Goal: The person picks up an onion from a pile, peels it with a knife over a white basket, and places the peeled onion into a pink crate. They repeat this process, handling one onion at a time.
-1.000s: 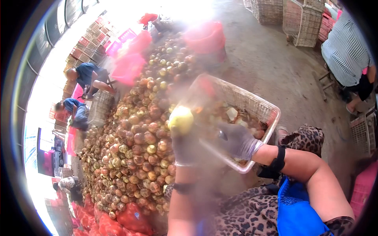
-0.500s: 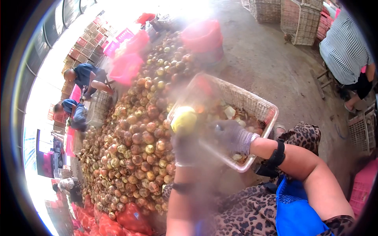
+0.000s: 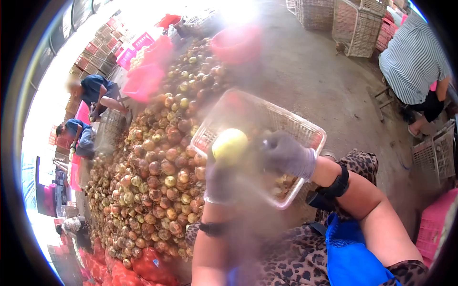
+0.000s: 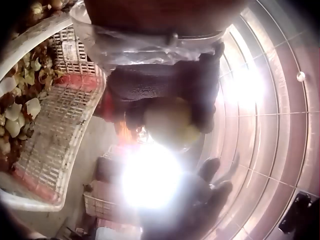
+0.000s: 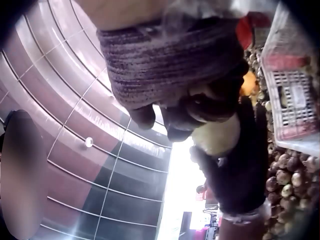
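Observation:
A pale yellow-green onion [image 3: 230,146], smooth and peeled-looking, sits in my gloved left hand [image 3: 219,180], its fingers around the lower side. My right hand [image 3: 288,153], in a grey-purple knit glove, is close to the onion's right side with its fingers curled. Beside those fingers, the left wrist view shows a thin, curved grey blade [image 4: 233,167], like that of a small knife; its handle is hidden in the hand. Both hands are over a pale rectangular plastic basket [image 3: 282,205] that holds skins and whitish pieces.
A large heap of brown-skinned onions [image 3: 152,190] spreads at left. Red mesh sacks [image 3: 150,267] lie below it. A pink tub [image 3: 237,45] stands beyond. Stacked crates [image 3: 355,26] and a seated person in a striped top [image 3: 412,62] are at right; two people sit at far left.
The head view has shifted, so basket and heap appear farther left. My left hand keeps the onion, moving slightly right relative to the basket. The right hand has risen and turned.

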Motion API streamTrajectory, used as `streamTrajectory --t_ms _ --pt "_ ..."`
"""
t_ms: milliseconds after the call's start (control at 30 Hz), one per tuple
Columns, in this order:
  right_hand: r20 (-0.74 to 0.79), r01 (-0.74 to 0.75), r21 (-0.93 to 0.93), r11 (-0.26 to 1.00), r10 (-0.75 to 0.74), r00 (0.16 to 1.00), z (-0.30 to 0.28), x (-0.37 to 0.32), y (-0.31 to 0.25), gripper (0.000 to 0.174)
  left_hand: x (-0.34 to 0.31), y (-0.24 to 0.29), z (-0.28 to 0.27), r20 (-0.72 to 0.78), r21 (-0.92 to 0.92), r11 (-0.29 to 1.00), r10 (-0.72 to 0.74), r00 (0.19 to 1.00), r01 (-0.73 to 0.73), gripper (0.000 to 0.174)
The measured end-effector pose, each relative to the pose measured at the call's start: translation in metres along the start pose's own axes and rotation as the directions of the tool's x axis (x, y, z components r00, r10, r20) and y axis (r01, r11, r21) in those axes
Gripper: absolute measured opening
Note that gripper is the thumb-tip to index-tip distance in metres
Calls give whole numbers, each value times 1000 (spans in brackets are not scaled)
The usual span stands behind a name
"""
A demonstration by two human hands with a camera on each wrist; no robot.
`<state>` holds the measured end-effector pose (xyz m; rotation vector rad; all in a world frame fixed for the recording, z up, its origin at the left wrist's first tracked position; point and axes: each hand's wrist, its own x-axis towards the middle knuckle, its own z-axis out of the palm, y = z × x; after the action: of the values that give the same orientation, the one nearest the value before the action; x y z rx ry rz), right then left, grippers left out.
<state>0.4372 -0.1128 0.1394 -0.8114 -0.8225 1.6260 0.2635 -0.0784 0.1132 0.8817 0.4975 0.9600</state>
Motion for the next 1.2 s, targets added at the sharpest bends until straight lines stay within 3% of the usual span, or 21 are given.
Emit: streamTrajectory --t_ms 33,67,100,200,300,400,500,600,700,800,867,933,1000,1100,1200 --pt "4 74 -289 955 -76 997 0 -4 0 18 -1 -2 1 -36 39 999 8 999 -6 80" --pt "33 140 -551 823 -146 989 2 -6 -3 19 -2 -3 2 -74 80 997 20 997 -14 79" --pt "-43 -87 -220 972 80 996 7 -5 -10 22 -1 -8 -3 -134 66 998 9 991 0 75" --pt "-219 -212 -121 970 182 959 1 5 -14 22 -3 -12 -9 -127 27 1000 -6 992 10 75" --pt "-141 -48 -450 892 -18 990 -18 21 7 17 -2 -8 -7 -60 72 997 5 998 0 84" --pt "-184 -258 -276 926 212 960 -12 15 0 17 2 -1 -10 -21 265 963 -35 999 40 89" --pt "-109 -418 -219 882 403 908 -20 22 16 30 9 7 -14 56 357 934 -22 998 1 85" --pt "-125 -348 200 916 376 918 -2 6 24 34 13 3 -24 59 311 950 -4 998 -15 83" --pt "-9 -285 549 786 346 938 -10 15 36 36 11 1 -20 10 352 935 49 999 -49 79" --pt "-18 -265 376 888 293 956 -13 15 25 34 13 -23 -23 38 418 852 331 943 -316 79" --pt "-238 -228 351 908 322 916 0 16 22 32 17 -36 -33 133 723 563 457 880 -401 79" --pt "-359 -217 306 927 324 875 5 17 26 29 10 -28 0 130 862 381 473 871 -335 76" --pt "-383 -222 243 944 303 873 5 19 33 26 9 -26 4 150 917 265 463 873 -298 74" --pt "-387 -142 27 989 142 911 -3 25 55 21 14 -21 -13 245 899 251 394 886 -360 73" --pt "-438 -194 -27 981 163 884 -14 33 59 18 7 -18 -16 185 923 282 275 943 -263 68"
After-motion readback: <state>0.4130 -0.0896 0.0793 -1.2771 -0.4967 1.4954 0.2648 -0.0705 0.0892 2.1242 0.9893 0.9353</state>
